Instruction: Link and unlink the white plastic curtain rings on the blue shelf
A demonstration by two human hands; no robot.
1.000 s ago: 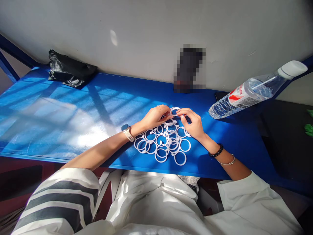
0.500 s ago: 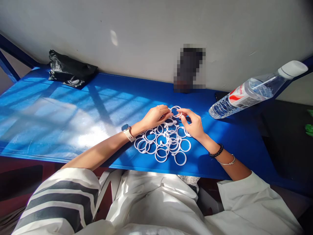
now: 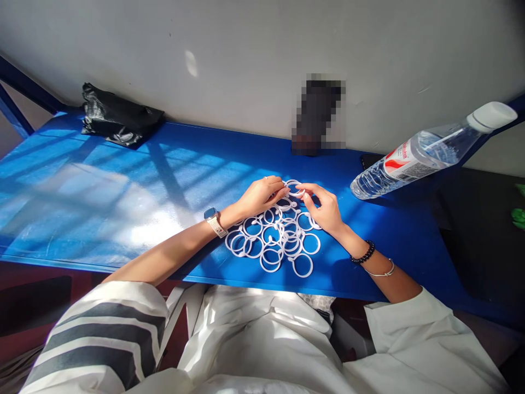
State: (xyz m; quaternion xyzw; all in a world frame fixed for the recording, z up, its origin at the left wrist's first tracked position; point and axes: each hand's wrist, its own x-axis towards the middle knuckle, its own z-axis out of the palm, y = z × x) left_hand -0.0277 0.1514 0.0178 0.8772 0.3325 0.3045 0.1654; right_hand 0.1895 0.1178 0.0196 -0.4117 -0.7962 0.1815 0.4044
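A heap of several white plastic rings (image 3: 279, 241) lies on the blue table (image 3: 123, 186) in front of me. My left hand (image 3: 260, 196) and my right hand (image 3: 324, 207) meet at the far edge of the heap. Both pinch one white ring (image 3: 293, 187) between fingertips, the left from its left side, the right from its right side. A watch sits on my left wrist; a bead bracelet and a thin bangle sit on my right wrist.
A clear water bottle (image 3: 426, 153) lies tilted at the right end of the table. A crumpled black bag (image 3: 117, 117) rests at the back left against the grey wall. A dark upright object (image 3: 318, 117) stands at the wall behind the rings. The near table edge runs just above my lap.
The held ring has tipped flatter and dropped slightly between my fingertips. Both hands have stayed at the far edge of the heap.
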